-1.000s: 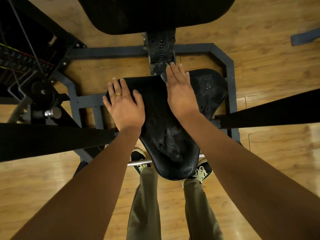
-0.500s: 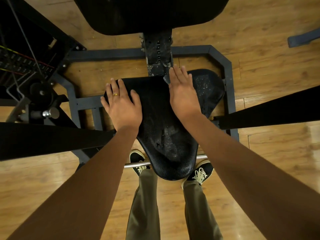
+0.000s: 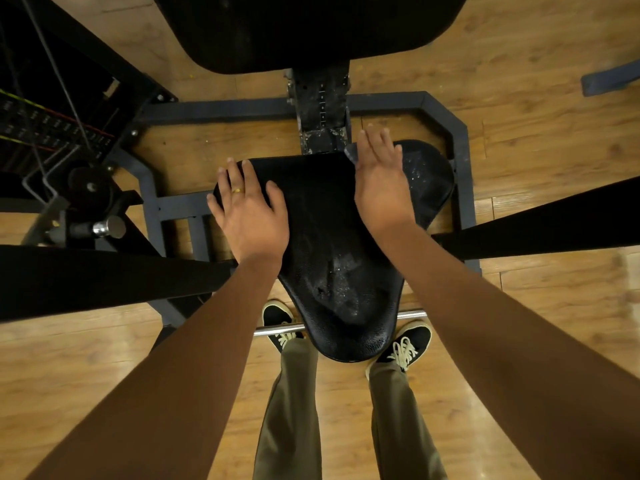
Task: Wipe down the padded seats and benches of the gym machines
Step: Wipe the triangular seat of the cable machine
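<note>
A black padded seat [image 3: 329,244] on a gym machine lies below me, speckled with pale spots at its right rear and near its narrow front. My left hand [image 3: 247,216], with a ring on one finger, rests flat on the seat's left rear corner. My right hand [image 3: 381,181] lies flat with straight fingers on the right rear part and presses a grey cloth [image 3: 349,152], of which only a corner shows beside the fingers. A black back pad [image 3: 311,29] hangs at the top of the view.
The dark steel frame [image 3: 460,161] rings the seat on a wooden floor. Two black padded arms [image 3: 554,220] [image 3: 86,278] cross left and right. A weight stack and cables [image 3: 52,126] stand at the left. My shoes [image 3: 405,348] stand under a chrome bar [image 3: 277,329].
My right hand with the cloth has slid a little to the right across the rear of the seat. My left hand has stayed on the left corner.
</note>
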`<state>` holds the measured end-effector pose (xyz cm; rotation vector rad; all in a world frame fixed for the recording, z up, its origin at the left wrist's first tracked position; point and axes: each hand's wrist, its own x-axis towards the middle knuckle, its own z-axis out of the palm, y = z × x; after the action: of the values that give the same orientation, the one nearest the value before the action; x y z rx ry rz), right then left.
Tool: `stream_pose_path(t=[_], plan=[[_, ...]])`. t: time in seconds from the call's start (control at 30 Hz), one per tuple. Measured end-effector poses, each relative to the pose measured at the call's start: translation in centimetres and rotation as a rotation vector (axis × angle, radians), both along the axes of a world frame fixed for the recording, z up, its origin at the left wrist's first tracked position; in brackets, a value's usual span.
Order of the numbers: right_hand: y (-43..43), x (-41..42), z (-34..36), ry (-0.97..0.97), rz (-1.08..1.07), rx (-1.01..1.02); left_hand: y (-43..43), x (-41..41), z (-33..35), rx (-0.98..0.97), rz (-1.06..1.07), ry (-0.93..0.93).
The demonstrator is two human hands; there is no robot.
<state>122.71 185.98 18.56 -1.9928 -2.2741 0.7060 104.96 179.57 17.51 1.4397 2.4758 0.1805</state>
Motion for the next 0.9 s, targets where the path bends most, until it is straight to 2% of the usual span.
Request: stream_pose_path(t=[0.1, 0.27, 0.57, 0.8, 0.9], plan=[[-0.5, 0.5, 0.4, -0.001, 0.003, -0.006, -0.1, 0.0, -0.1, -0.002, -0.005, 0.001], [-7.2, 2.1, 2.4, 0.066, -0.032, -0.014, 0.0, 0.0, 0.0, 0.008, -0.005, -0.001], [0.9, 0.6, 0.1, -0.028, -0.061, -0.005, 0.0, 0.0, -0.2, 0.004, -0.003, 0.008], [-7.4, 2.8, 1.6, 0.018, -0.065, 0.021, 0.1, 0.1, 0.2, 0.005, -0.002, -0.005], [-5.5, 3.1, 1.0, 0.01, -0.026, 0.026, 0.1, 0.1, 0.0, 0.012, 0.003, -0.004]])
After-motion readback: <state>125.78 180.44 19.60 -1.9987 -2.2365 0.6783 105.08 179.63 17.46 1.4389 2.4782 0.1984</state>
